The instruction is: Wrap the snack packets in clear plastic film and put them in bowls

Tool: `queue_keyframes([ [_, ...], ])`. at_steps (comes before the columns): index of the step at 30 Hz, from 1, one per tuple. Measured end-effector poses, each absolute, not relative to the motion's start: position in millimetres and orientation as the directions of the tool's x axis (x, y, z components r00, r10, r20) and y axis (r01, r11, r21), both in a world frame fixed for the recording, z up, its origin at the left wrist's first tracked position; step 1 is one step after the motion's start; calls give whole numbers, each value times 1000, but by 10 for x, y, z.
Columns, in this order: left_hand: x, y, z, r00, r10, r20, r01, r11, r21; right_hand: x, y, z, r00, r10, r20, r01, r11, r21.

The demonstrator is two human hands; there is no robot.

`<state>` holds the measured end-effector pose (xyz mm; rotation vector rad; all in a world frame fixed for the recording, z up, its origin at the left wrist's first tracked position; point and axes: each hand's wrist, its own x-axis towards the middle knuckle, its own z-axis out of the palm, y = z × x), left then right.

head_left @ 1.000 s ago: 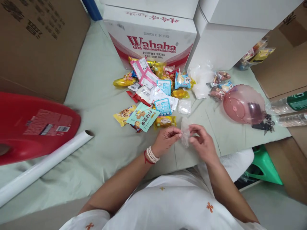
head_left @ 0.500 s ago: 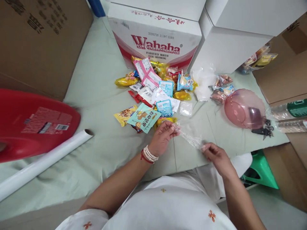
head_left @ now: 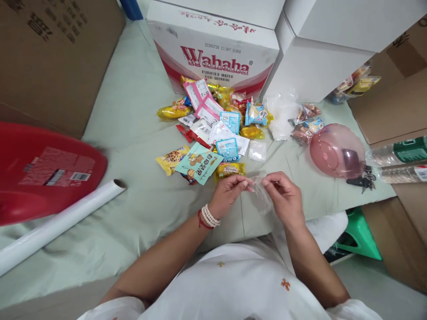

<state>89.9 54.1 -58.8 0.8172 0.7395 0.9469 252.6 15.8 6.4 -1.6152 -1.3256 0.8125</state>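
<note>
A clear plastic bag point(head_left: 261, 198) hangs crumpled between my two hands, above the cloth near its front edge. My left hand point(head_left: 231, 192), with a beaded bracelet at the wrist, pinches the bag's left side. Thumb and fingers of my right hand point(head_left: 283, 194) are closed on its right side, close to the left hand. Just beyond my left hand lie a yellow snack packet point(head_left: 230, 169) and a mint-green packet point(head_left: 199, 163). A small folded clear plastic bundle point(head_left: 257, 151) rests behind the bag. Behind these is a heap of packaged snacks point(head_left: 230, 106).
A Wahaba-style white and red carton, printed "Wahaha" point(head_left: 213, 53), stands behind the heap. To the right are a pink translucent bowl point(head_left: 336, 150), keys point(head_left: 363, 180) and plastic bottles point(head_left: 396, 155). At left lie a red plastic container point(head_left: 50, 173) and a white roll point(head_left: 63, 224).
My right hand has moved left and up, close to my left hand. The bag, stretched between them before, now hangs slack and bunched.
</note>
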Motion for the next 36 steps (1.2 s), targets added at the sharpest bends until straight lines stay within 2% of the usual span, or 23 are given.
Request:
queue_keyframes([
  [3,899,580,-573,348,899,-267,-496,418,761,2717,114,57,396,918,-18,162,-89,-983],
  [6,866,626,-509,357,871,-338,-616,491,616,2944,-25,104,459,886,-63,-72,-34,-997],
  [10,781,697,-440,377,856,-354,-686,515,515,3244,-356,47,451,883,-132,-189,-50,-981],
  [13,755,716,-451,356,855,-377,-680,514,523,3437,-648,-94,432,871,-234,-121,-202,-972],
  [16,774,679,-485,346,869,-353,-634,494,595,3533,-841,-195,420,856,-302,113,-379,-918],
  [19,801,609,-505,366,883,-295,-581,464,668,3506,-847,-199,284,915,-285,350,-376,-858],
  [22,820,537,-504,381,903,-200,-525,389,757,3407,-683,-168,205,948,-245,470,-315,-824],
  [24,834,496,-499,382,916,-125,-366,274,889,3342,-539,-149,229,951,-209,495,-299,-816],
  [26,852,462,-500,355,934,-48,-84,83,993,3298,-416,-122,220,956,-194,496,-281,-822],
  [28,869,442,-517,328,944,21,165,-79,983,3288,-343,-81,187,965,-185,494,-256,-831],
  [29,877,440,-533,325,945,39,227,-118,967,3299,-329,-59,179,967,-180,493,-246,-835],
  [32,887,471,-599,334,943,-5,212,-70,975,3408,-365,-9,206,961,-185,475,-264,-840],
  [36,873,552,-638,321,929,-183,0,194,981,3687,-508,-5,278,915,-293,485,-397,-779],
])
